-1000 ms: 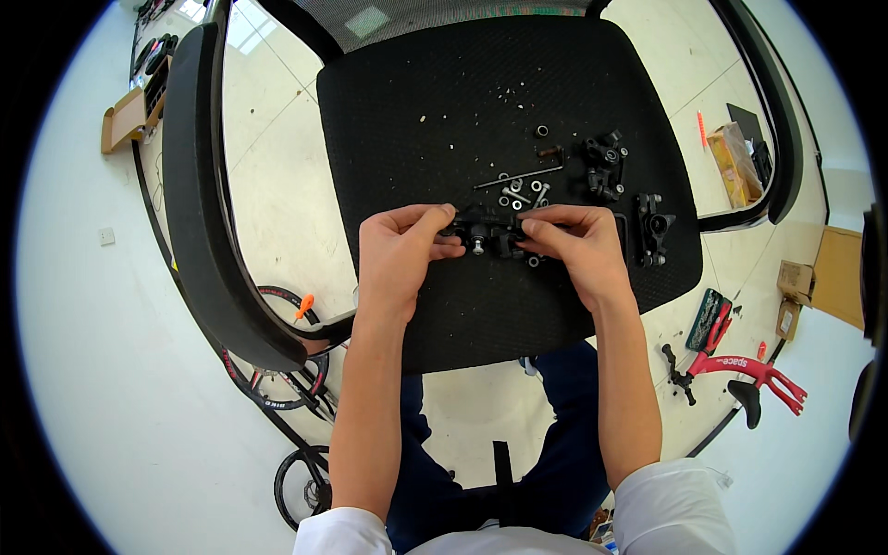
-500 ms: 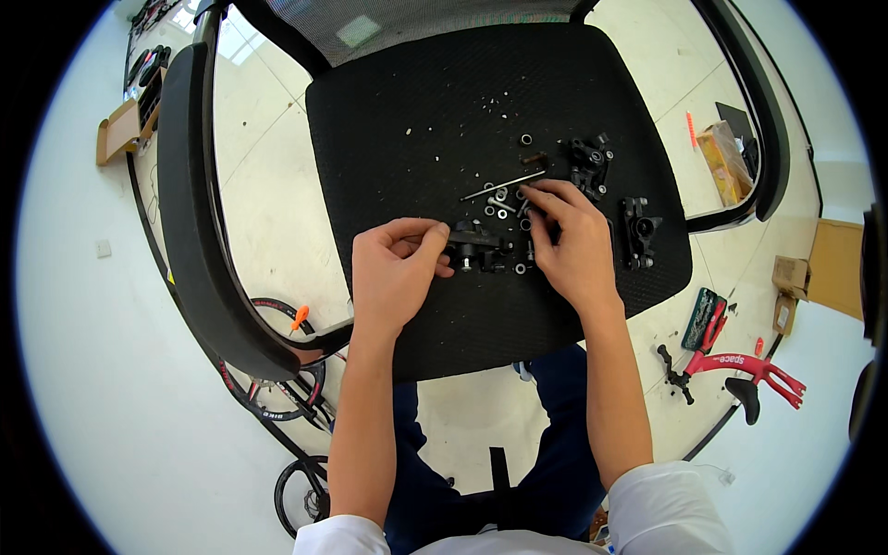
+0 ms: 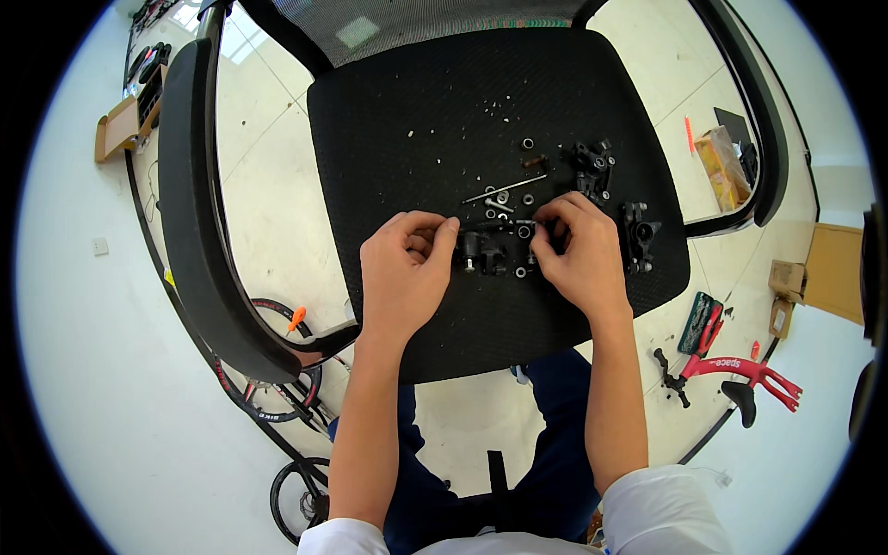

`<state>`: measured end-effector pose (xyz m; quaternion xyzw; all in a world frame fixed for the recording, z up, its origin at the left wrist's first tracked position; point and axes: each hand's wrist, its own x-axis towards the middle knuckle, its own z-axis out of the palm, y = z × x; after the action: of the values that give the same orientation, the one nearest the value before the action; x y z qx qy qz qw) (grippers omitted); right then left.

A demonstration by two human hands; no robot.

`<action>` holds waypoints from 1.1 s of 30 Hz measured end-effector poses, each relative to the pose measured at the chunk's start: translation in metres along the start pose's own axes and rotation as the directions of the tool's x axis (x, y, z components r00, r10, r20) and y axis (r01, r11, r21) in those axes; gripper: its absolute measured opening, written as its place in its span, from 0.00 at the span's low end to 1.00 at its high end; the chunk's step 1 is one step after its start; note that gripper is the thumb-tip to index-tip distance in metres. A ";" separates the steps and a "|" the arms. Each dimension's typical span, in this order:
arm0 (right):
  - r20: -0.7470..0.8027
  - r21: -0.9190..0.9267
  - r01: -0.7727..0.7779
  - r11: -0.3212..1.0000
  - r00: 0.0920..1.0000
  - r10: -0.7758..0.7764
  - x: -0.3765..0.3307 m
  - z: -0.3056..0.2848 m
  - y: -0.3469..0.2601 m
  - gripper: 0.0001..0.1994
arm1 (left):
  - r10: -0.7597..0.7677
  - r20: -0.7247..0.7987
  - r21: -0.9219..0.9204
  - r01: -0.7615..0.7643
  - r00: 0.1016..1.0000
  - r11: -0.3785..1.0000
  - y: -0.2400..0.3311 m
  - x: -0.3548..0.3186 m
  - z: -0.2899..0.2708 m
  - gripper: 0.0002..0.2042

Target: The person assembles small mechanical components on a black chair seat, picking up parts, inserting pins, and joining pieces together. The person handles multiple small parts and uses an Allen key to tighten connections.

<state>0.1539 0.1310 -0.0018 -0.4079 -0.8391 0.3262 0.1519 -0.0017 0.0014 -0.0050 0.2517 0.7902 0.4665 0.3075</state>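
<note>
On the black chair seat (image 3: 416,120), my left hand (image 3: 407,273) is closed, thumb and forefinger pinching the edge of a black brake caliper (image 3: 481,250). A silver bolt end shows at the caliper's near side. My right hand (image 3: 585,254), also closed, pinches a small bolt (image 3: 524,223) just right of the caliper; its fingers partly cover the bolt. Beyond the hands lie a thin metal hex key (image 3: 504,189) and several loose bolts, nuts and washers (image 3: 500,197). Two more black calipers sit to the right, one farther off (image 3: 592,168) and one beside my right hand (image 3: 638,239).
Small white crumbs dot the seat. Padded armrests (image 3: 185,213) (image 3: 758,120) flank it. On the floor right are a red bike frame (image 3: 731,363) and cardboard boxes (image 3: 786,277); bike wheels (image 3: 277,398) and an orange-handled screwdriver (image 3: 297,318) are at left.
My right hand has drawn back slightly from the loose hardware toward me, now with a bolt at its fingertips. My left hand has shifted slightly right at the caliper.
</note>
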 end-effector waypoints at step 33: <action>0.287 0.386 -0.094 0.918 0.958 -0.023 -0.001 0.000 -0.005 0.07 | 0.357 0.241 0.224 -0.409 0.903 0.885 0.002 0.001 0.006 0.18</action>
<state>0.1516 0.1276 0.0017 -0.3325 -0.7613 0.5472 0.1023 0.0026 0.0062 -0.0059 0.4868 0.7468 0.3798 0.2471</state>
